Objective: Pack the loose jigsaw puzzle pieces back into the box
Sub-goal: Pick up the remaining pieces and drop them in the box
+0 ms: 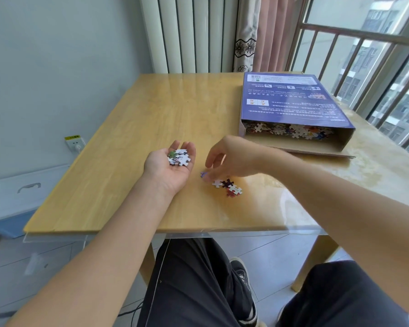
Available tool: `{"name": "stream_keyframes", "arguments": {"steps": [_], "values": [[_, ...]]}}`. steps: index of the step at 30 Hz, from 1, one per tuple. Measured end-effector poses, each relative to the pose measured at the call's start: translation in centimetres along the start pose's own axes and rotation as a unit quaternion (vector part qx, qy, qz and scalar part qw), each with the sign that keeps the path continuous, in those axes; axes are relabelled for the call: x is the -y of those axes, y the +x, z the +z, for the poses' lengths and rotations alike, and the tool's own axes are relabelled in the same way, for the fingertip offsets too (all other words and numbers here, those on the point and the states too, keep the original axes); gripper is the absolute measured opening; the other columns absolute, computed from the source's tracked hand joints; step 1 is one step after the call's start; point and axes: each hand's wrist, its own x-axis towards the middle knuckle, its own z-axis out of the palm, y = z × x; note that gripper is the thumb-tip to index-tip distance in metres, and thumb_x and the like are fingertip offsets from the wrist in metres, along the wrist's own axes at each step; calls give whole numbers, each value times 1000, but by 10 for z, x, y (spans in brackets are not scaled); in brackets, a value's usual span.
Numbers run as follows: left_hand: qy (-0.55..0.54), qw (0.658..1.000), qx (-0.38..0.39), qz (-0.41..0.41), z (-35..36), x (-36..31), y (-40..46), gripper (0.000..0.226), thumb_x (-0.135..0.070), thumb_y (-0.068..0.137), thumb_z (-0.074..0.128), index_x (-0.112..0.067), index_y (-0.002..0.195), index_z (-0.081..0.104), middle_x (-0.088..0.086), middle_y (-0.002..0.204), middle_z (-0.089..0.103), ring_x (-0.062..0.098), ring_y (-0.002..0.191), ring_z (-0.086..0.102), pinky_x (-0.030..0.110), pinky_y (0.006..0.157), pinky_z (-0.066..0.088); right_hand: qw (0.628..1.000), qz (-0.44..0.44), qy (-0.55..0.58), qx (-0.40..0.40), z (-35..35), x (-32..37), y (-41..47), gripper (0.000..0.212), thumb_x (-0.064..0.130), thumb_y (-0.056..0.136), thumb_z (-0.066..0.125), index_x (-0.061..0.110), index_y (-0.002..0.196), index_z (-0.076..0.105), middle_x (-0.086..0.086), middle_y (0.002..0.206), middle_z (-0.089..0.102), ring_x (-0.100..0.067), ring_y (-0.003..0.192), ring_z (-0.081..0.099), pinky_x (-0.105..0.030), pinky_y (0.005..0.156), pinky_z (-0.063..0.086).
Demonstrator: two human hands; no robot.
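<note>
The left hand [172, 165] lies palm-up on the surface [128, 138], fingers relaxed, cupping puzzle pieces [178, 157]. The right hand [224, 156] pinches a purple piece [203, 174] beside a small loose cluster [228, 186] (the blue box [293, 100] sits open, well apart).

Few loose pieces [228, 186] on table; purple box [293, 102] open-ended, part-filled.

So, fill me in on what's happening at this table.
A person is clearing loose jigsaw pieces off the wooden table. The left hand lies palm up, cupping a small heap of collected pieces. The right hand reaches down with its fingertips at a purple piece, beside a last small cluster of pieces on the tabletop. The blue puzzle box lies at the far right with its near end open, many pieces already inside.
</note>
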Motion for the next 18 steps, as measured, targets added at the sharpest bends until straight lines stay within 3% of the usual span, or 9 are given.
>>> {"name": "stream_keyframes", "arguments": {"steps": [3, 6, 12, 18], "values": [[7, 1000, 0, 7, -2, -1, -1, 34, -12, 105, 27, 2, 99, 57, 22, 97, 56, 31, 81, 60, 41, 80, 57, 998, -2, -35, -61, 15, 8, 9, 32, 37, 71, 88, 17, 92, 75, 1, 85, 72, -16, 75, 65, -27, 62, 50], [10, 1000, -3, 8, -6, -2, 0, 33, -12, 105, 28, 2, 101, 57, 22, 97, 56, 32, 82, 60, 41, 81, 57, 998, 25, -39, -31, 12, 17, 12, 25, 30, 73, 87, 15, 90, 77, -2, 82, 74, -15, 70, 64, -22, 55, 47], [10, 1000, -5, 10, -7, -3, 2, 33, -12, 104, 27, 2, 104, 57, 22, 98, 56, 32, 82, 60, 40, 82, 57, 996, 47, -71, -1, 8, 35, 11, 21, 19, 77, 84, 10, 95, 79, -4, 87, 73, -21, 84, 70, -33, 80, 59], [17, 1000, -8, 9, -7, -3, 3, 33, -13, 104, 28, 2, 104, 57, 22, 99, 56, 33, 84, 60, 38, 83, 57, 996, 65, -65, -6, 6, 46, 12, 29, 16, 77, 84, 9, 104, 75, -4, 88, 68, -18, 77, 61, -31, 80, 56]]}}
